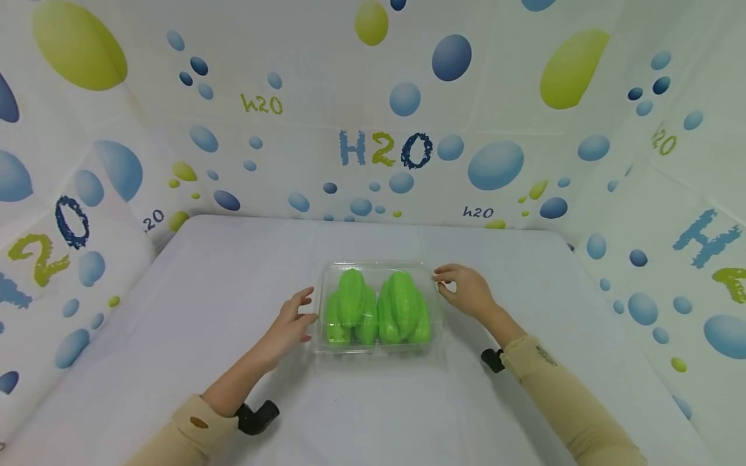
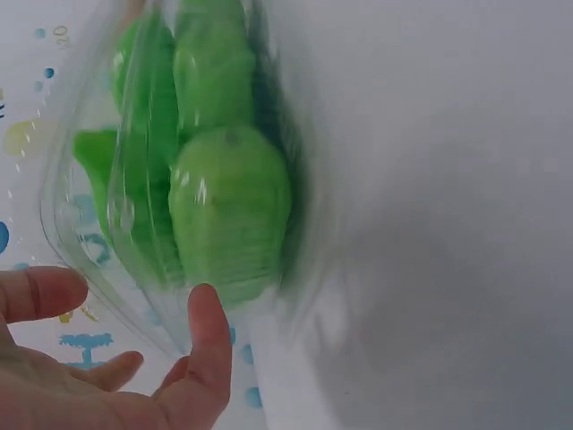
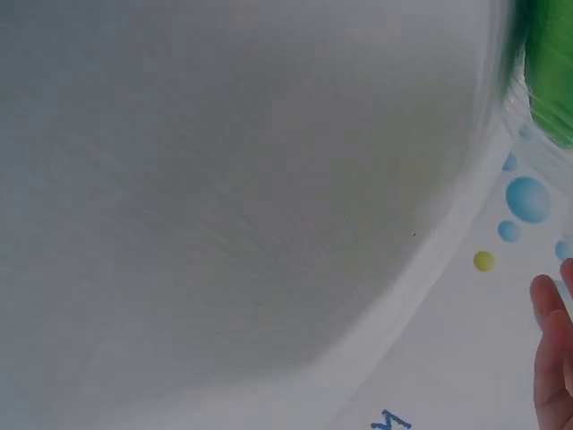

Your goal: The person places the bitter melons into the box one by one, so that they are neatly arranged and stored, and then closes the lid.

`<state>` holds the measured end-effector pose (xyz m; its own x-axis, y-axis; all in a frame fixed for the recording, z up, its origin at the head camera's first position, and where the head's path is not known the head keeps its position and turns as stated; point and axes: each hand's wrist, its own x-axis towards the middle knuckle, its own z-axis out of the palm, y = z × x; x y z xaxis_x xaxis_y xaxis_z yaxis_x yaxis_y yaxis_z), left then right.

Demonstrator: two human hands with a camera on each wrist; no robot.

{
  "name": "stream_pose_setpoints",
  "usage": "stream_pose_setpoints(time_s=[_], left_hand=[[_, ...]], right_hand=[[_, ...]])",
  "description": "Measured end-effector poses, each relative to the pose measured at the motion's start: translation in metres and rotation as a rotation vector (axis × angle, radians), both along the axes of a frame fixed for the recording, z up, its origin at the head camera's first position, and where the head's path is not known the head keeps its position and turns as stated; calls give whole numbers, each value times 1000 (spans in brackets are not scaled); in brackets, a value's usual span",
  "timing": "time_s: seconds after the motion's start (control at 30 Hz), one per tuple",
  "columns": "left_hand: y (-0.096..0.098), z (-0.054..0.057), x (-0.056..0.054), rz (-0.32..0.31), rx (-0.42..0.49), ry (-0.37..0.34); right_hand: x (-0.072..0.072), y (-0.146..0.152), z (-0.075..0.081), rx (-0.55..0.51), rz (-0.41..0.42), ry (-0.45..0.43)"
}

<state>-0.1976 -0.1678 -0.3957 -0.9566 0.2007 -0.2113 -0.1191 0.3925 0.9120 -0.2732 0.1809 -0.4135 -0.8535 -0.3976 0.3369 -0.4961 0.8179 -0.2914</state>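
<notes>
A clear plastic clamshell box (image 1: 379,264) sits on the white table with its lid down. Inside lie two bright green, deeply lobed fruits (image 1: 351,301), shaped like star fruit, side by side. My left hand (image 1: 289,321) is at the box's left side, fingers spread. In the left wrist view its thumb (image 2: 209,336) and forefinger (image 2: 54,294) reach right up to the rim, curled round nothing. My right hand (image 1: 468,290) is by the upper right corner, fingertips close to the rim. Only a few of its fingers (image 3: 551,354) show in the right wrist view, loosely bent.
White cloth covers the table (image 1: 373,408), and its far edge meets a printed backdrop (image 1: 402,194) with blue and green drops. Similar printed sheets stand at the left and right. A black wrist camera (image 1: 258,417) is under the left forearm, another (image 1: 492,360) under the right.
</notes>
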Motion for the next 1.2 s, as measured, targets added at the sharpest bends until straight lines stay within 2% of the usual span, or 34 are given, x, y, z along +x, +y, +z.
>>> stream_pose_setpoints(time_s=[0.17, 0.23, 0.3, 0.37, 0.5, 0.57, 0.63, 0.7, 0.83, 1.03, 1.2], left_hand=[[-1, -6, 25, 66, 132, -118], [0, -8, 31, 86, 169, -148], [0, -9, 34, 96, 210, -172], [0, -11, 36, 106, 250, -194], [-2, -15, 38, 110, 331, -254], [-3, -17, 38, 102, 363, -277], [-4, -18, 38, 90, 395, -291], [-6, -19, 38, 74, 434, -297], [-7, -20, 38, 65, 493, -305], [-7, -22, 36, 89, 503, -310], [-7, -25, 33, 66, 477, -285]], right_hand=[[12, 2, -1, 7, -37, -77], [18, 2, -1, -12, -54, -140], [25, 2, 0, -77, -53, -231], [32, 3, 0, -203, -37, -367], [48, 7, 3, -552, -10, -734], [57, 11, 5, -685, -11, -901], [66, 14, 5, -768, -1, -1031], [73, 15, 3, -819, 23, -1116], [81, 16, -7, -873, 73, -1191], [85, 15, -17, -972, 106, -1205], [88, 13, -17, -1026, 123, -1185]])
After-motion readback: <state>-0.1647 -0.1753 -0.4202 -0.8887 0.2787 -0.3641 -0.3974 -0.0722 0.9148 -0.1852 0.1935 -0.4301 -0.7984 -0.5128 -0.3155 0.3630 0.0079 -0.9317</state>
